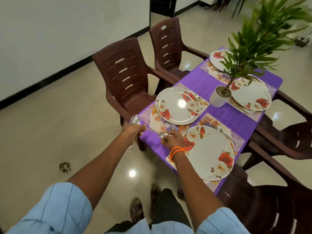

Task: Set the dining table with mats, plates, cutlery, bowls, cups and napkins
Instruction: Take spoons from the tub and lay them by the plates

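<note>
Both arms reach out from pale blue striped sleeves (50,208) over a glossy cream floor (50,132); below them stand the person's sandalled feet (136,210). The left hand (133,133) is curled round a bundle of cutlery (135,120), a spoon bowl standing up above the fist and handle ends poking out beneath it; it hangs just off the near corner of the table. The right hand (172,140), with orange bands (177,152) at the wrist, pinches a single spoon (163,134) by its bowl end, the handle running back toward the left hand; this spoon sits above the purple tablecloth (219,115) between the two nearest settings. Nearest on the right lies a floral plate (209,152) on its mat (239,141), with cutlery (224,134) already lying on the mat at the plate's far side; just beyond on the left, a second plate (177,105) rests on another mat (146,115), cutlery at its far edge. A white pot with a green plant (219,97) stands mid-table; behind it are two more plates (251,95) (217,59) on mats. Brown plastic chairs (125,78) line the left side, others the right.
</note>
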